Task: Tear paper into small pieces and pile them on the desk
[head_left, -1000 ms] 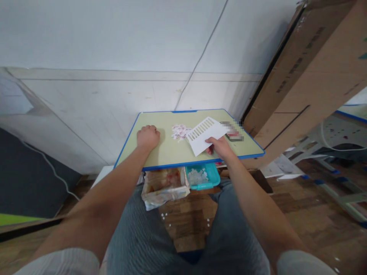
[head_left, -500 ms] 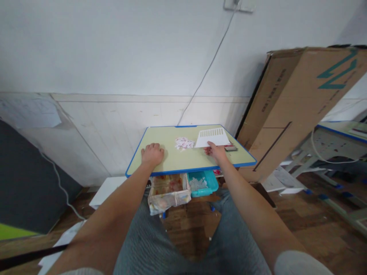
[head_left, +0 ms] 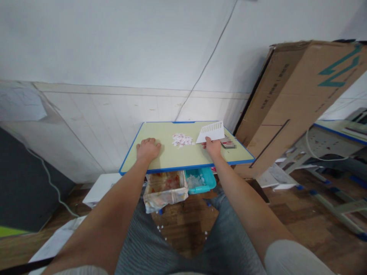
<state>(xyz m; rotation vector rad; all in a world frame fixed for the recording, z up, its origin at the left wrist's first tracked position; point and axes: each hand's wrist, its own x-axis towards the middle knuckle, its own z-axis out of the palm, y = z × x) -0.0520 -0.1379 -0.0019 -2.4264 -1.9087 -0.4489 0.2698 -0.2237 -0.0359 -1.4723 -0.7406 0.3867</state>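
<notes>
My right hand (head_left: 212,146) grips the near edge of a white sheet (head_left: 210,133), thumb on top. A row of slots runs along the sheet's far side, and the sheet is tilted above the tabletop. Left of it lies a pile of small white paper pieces (head_left: 182,139) with reddish marks. My left hand (head_left: 148,148) lies palm down on the pale yellow tabletop (head_left: 169,156), fingers stretched out, with nothing in it. A dark flat object (head_left: 228,142), partly blurred out, lies just right of my right hand.
Under the table's blue front edge hang a cloth-lined basket (head_left: 166,198) and a turquoise bin (head_left: 205,188) holding whitish pieces. A tall cardboard box (head_left: 286,99) leans at the right. A cable (head_left: 209,61) runs down the wall behind the table.
My right hand has turned the slotted sheet so that its right side sits higher. My left hand stays flat on the table. The whole view has shifted slightly.
</notes>
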